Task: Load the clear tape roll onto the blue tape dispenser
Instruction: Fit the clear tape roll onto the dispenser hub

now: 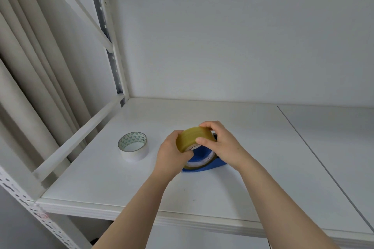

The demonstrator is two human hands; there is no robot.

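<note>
The clear tape roll (pixel 191 137), yellowish and wide, is held tilted just above the blue tape dispenser (pixel 204 164), which lies on the white shelf (pixel 141 184). My left hand (pixel 172 153) grips the roll from the left and below. From the right, my right hand (pixel 220 143) closes over it, fingers on its top edge and thumb on its outer face. A thin ring of clear tape shows on the dispenser under the roll. Both hands hide most of the dispenser, including its handle.
A white roll of tape (pixel 133 146) with a green triangle pattern inside its core stands on the shelf to the left of my hands. The shelf's metal upright (pixel 113 46) and a side rail (pixel 81 135) are at the left. Curtains (pixel 30 66) hang beyond them.
</note>
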